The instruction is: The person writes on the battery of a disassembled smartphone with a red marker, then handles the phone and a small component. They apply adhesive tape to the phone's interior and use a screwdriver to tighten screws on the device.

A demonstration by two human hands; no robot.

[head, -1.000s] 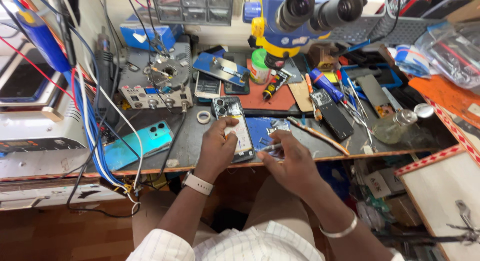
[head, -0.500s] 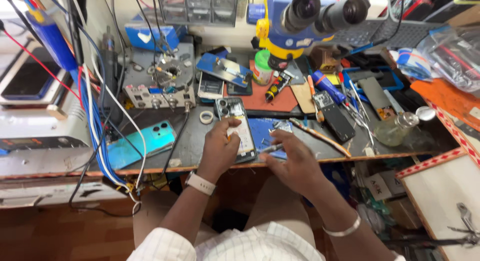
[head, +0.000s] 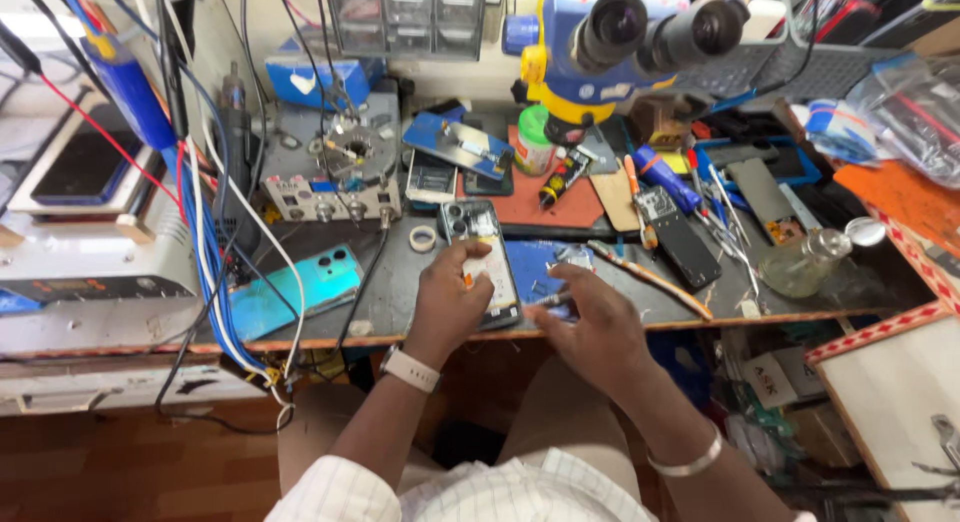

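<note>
An opened phone [head: 484, 250] lies back-up on the dark work mat, its camera cluster at the far end. My left hand [head: 452, 298] rests on its near half and presses it down. My right hand [head: 588, 322] sits just to the right, over a blue pad [head: 535, 263], fingers pinched around a thin metal tool [head: 548, 301] that points toward the phone's edge. Part of the phone's lower half is hidden under my left hand.
A teal phone back [head: 296, 290] lies at left beside hanging blue and white cables [head: 210, 272]. A blue microscope [head: 610, 42] stands at the back. A glass bottle [head: 805, 263], screwdrivers [head: 664, 178], a tape roll [head: 424, 239] and a soldering station [head: 330, 177] crowd the bench.
Both hands stay on the phone; my right hand has shifted slightly toward the phone's right edge. The view has tilted a little.
</note>
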